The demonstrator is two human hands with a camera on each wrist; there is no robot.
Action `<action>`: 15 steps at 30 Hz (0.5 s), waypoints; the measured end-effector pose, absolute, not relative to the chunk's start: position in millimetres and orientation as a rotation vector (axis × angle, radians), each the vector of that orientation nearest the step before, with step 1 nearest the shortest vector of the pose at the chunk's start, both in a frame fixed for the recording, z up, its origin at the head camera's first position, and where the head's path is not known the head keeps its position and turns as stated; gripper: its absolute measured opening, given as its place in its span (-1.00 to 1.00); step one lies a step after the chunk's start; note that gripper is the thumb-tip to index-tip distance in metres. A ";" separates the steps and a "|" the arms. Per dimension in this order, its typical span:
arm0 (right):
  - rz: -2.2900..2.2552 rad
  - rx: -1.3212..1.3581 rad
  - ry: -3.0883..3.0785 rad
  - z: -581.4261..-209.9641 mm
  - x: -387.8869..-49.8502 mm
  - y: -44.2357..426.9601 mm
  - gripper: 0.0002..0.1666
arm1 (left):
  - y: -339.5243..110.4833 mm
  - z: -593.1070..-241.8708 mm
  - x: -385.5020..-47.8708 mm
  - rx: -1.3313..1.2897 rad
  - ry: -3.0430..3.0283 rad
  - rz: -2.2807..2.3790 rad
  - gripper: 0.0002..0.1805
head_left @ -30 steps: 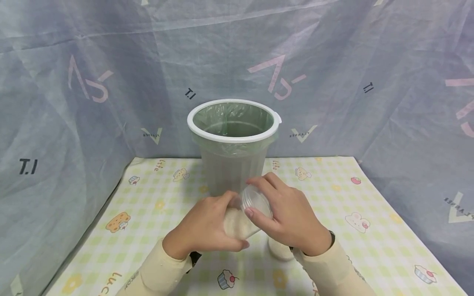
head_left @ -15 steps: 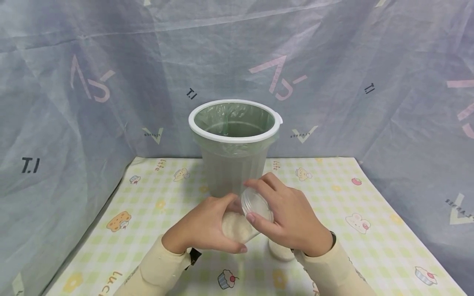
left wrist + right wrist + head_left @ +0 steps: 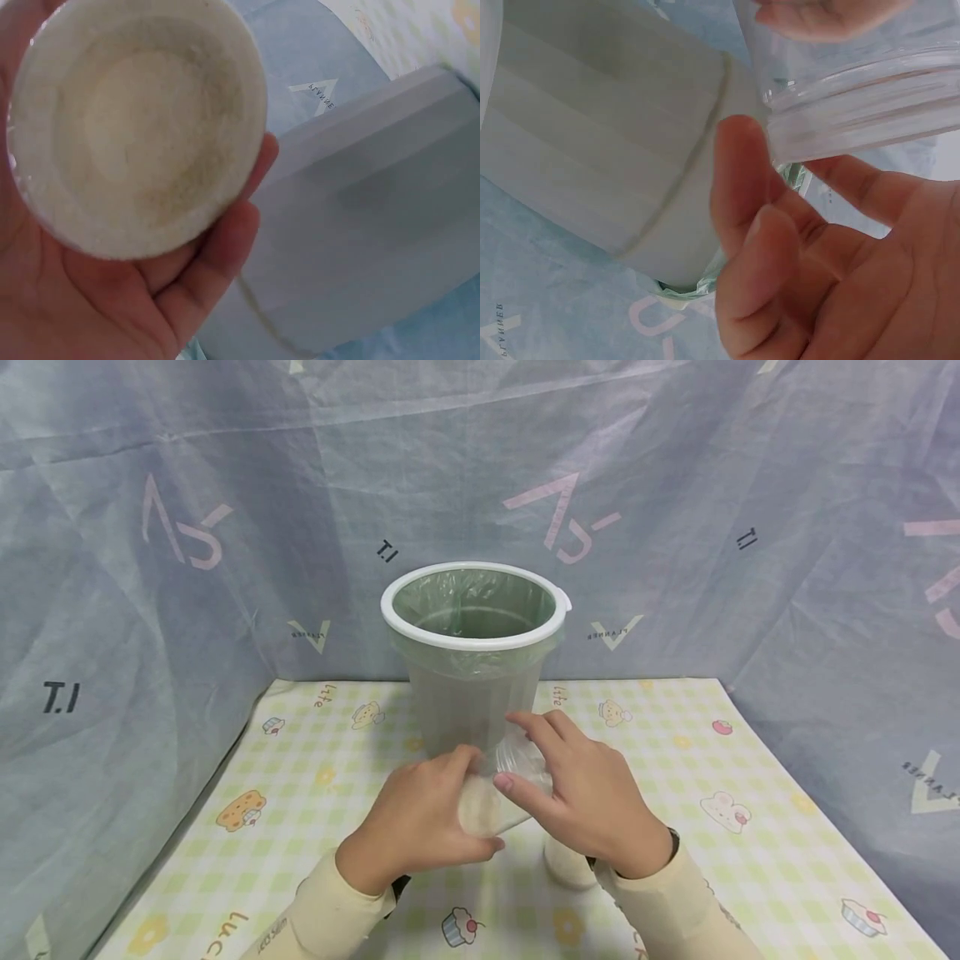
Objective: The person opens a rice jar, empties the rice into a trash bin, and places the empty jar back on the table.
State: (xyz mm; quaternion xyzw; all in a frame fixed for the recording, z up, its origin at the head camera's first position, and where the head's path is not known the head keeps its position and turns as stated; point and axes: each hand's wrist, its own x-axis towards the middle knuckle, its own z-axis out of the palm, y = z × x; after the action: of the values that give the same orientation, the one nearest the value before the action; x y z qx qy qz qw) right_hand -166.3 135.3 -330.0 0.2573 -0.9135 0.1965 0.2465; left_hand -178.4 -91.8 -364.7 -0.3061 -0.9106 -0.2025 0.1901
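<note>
Both hands hold a clear plastic jar point(image 3: 516, 762) that lies tilted on its side above the table, in front of the bin. My left hand point(image 3: 420, 818) grips the base end; pale cream contents point(image 3: 142, 127) fill that end in the left wrist view. My right hand point(image 3: 588, 793) curls round the threaded clear end, thumb on the near side and fingers over the far side. The right wrist view shows the screw threads point(image 3: 870, 94) close to its palm. Whether a clear lid sits on that end, I cannot tell. A cream round object point(image 3: 568, 867) stands under my right wrist, partly hidden.
A tall grey-white bin point(image 3: 468, 693) with a white rim and green liner stands just beyond the hands. The table has a green-checked cloth point(image 3: 300, 827). Grey-blue fabric point(image 3: 315, 485) hangs at the back and both sides.
The jar has turned slightly, so its threaded end shows more from the side. My left hand has shifted a little right; the right fingers have moved slightly on the threaded end.
</note>
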 end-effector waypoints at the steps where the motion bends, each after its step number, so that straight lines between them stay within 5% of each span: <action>1: 0.535 0.685 -2.504 -330.2 -166.3 134.7 -0.26 | -91.3 -365.0 -178.3 -0.855 -2.541 -0.551 -0.05; 10: 0.622 0.636 -2.584 -331.5 -166.9 131.6 -0.17 | -89.5 -365.5 -177.7 -0.863 -2.462 -0.482 -0.01; 15: 0.596 0.672 -2.528 -333.5 -169.1 132.9 -0.29 | -90.7 -364.8 -177.9 -0.886 -2.486 -0.509 -0.02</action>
State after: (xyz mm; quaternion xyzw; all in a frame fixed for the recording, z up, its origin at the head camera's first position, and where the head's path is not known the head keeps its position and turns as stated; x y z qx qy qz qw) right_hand -169.1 132.9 -333.5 0.2437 -0.9177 0.2164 0.2272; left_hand -177.9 -90.7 -364.8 -0.3212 -0.9012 -0.1845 0.2249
